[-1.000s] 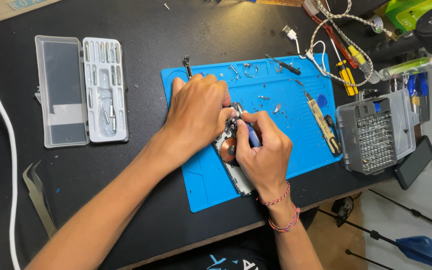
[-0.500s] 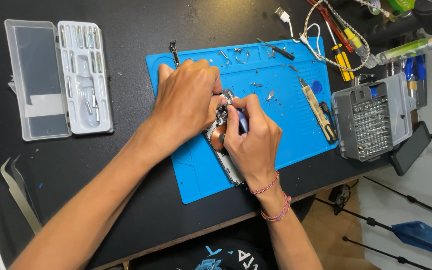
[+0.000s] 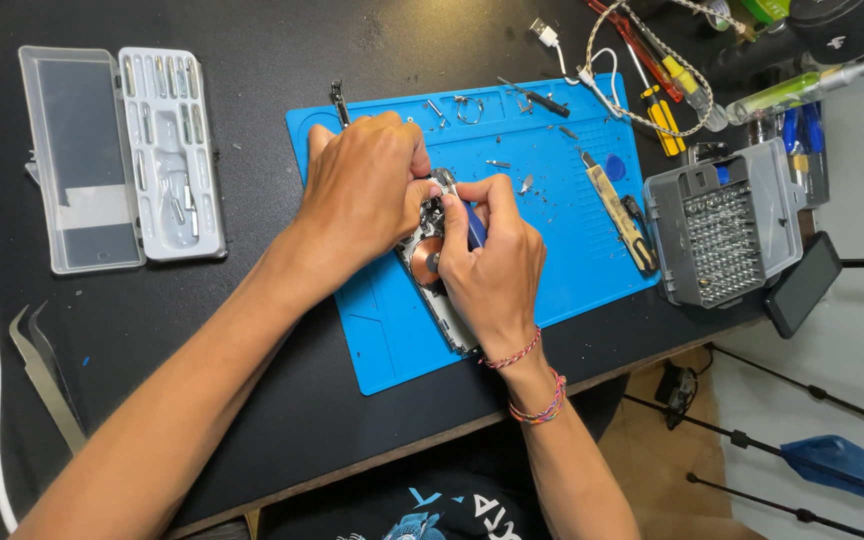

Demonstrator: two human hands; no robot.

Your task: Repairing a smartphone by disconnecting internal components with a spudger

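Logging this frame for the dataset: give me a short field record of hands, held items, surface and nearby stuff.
left hand: rests on the top end of the opened phone
right hand: grips a blue-handled screwdriver, tip at the phone
surface: blue mat on a black table
right of mat: grey bit case
left of mat: clear tool case, open
loose on mat: small screws and parts

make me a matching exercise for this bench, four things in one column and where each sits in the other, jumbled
Things:
1. opened phone with copper coil
2. clear plastic tool case, lid open
3. grey plastic screwdriver bit box
4. metal tweezers

Places:
A. near the table's right edge, right of the blue mat
B. on the mat, under left hand and right hand
C. on the black table at the near left
D. far left of the mat

Pairs: 1-B, 2-D, 3-A, 4-C
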